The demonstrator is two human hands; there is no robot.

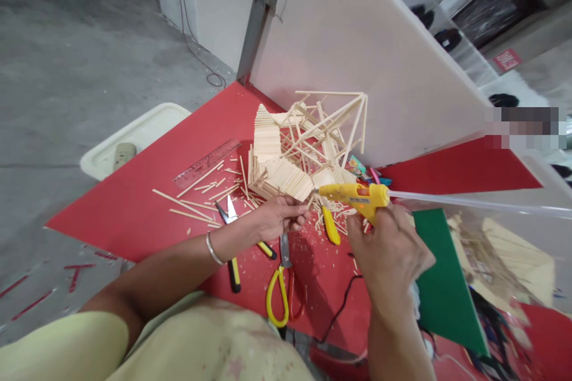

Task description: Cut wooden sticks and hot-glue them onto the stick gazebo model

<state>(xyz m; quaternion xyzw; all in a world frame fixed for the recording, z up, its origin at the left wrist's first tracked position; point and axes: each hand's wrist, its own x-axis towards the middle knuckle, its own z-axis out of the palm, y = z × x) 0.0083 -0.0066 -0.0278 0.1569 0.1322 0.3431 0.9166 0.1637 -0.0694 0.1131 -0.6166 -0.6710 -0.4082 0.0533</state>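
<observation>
My right hand (391, 247) is wrapped round a yellow hot glue gun (357, 193), with a long clear glue stick (465, 201) coming out of its back. The gun's nozzle points left, at the near edge of a model built of thin wooden sticks (286, 175). Close to that tip, my left hand (283, 214) has its fingers pinched together at the model's edge; what they grip is too small to make out. Behind the curved, slatted part of the model rises an open frame of sticks (335, 125).
Pliers (235, 268), yellow-handled scissors (277, 297) and a yellow cutter (330, 226) lie near my hands on the red table (179, 226). Loose sticks (192, 205) and a clear ruler (206, 164) are to the left. A green board (447, 277) stands right; a white partition (357, 41) rises behind.
</observation>
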